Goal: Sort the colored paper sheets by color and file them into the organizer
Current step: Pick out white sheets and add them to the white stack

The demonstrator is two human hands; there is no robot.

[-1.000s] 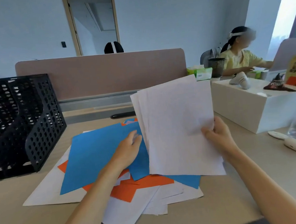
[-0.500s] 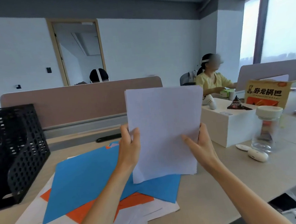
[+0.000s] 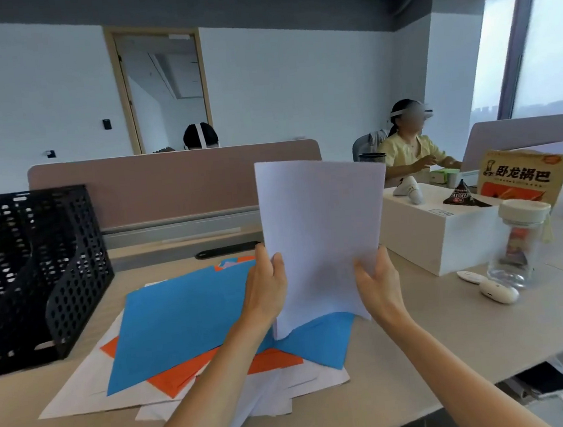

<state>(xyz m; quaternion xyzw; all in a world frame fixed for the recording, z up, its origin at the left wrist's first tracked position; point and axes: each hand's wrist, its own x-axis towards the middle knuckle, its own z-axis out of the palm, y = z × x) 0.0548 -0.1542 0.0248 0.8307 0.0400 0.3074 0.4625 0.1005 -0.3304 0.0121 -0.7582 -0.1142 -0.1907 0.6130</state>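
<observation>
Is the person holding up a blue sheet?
No, both the left hand and right hand grip white sheets; the blue sheet lies on the desk.

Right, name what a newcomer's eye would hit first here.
First, the white sheets, held upright at centre by the left hand and right hand at their lower sides. Beneath them a large blue sheet tops the loose pile on the desk; the black organizer stands at far left.

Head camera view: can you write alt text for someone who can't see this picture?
A person's left hand and right hand hold white sheets upright above a desk. Beneath them lies a loose pile with blue paper on top of orange paper, and a black mesh organizer stands at the left.
</observation>
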